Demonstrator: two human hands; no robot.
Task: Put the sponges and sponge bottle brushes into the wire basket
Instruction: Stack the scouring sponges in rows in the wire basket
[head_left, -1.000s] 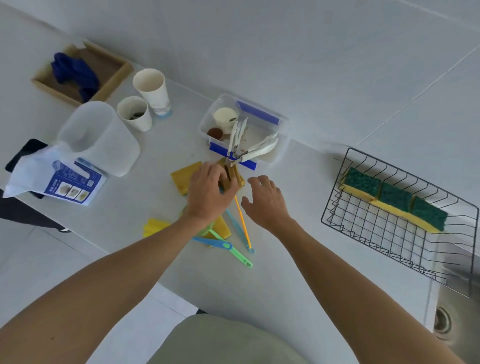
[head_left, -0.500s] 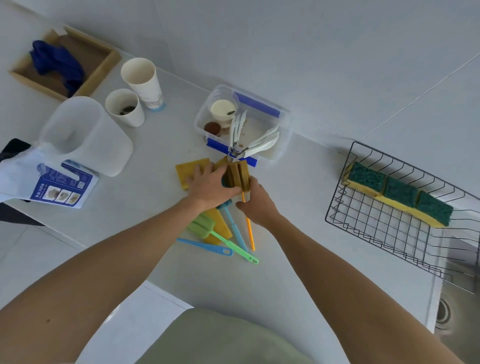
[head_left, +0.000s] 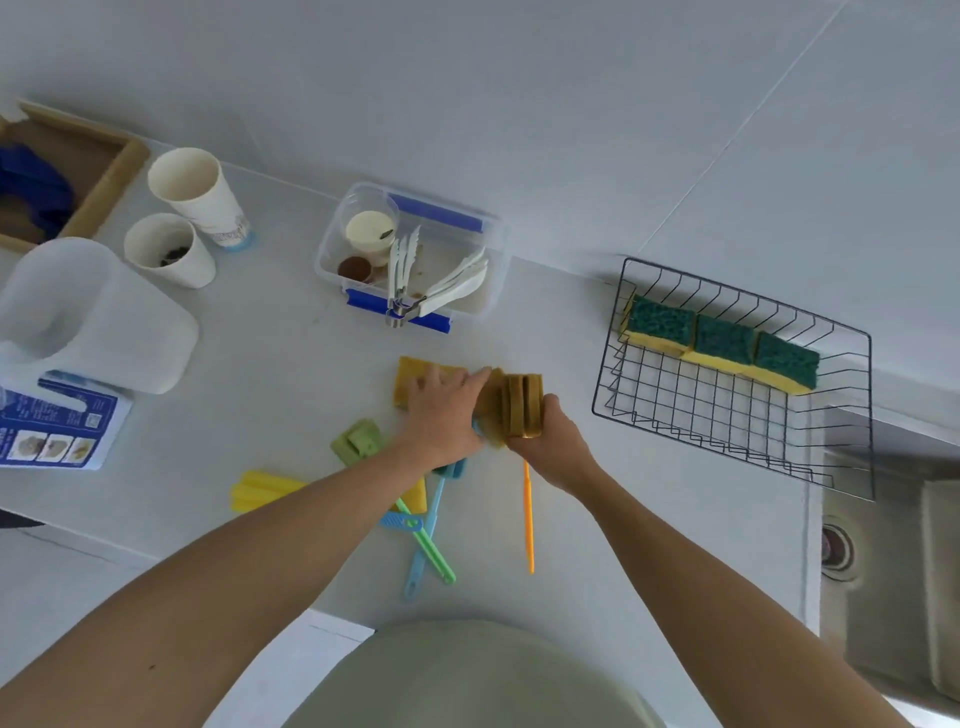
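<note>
Squeezing the sponge stack between both hands.
My left hand (head_left: 441, 410) and right hand (head_left: 550, 441) press the sponges (head_left: 519, 410) on the table (head_left: 291, 364), fingers curled tight; I should lift them level toward the basket (head_left: 737, 441).

kitchen | steel sink (head_left: 883, 582) in white counter (head_left: 291, 353) | tiled wall (head_left: 571, 104)

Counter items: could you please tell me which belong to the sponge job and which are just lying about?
Job: brown sponges held between both hands, bottle brushes, wire basket.
Lying about: paper cups, plastic container, jug, wooden tray.
</note>
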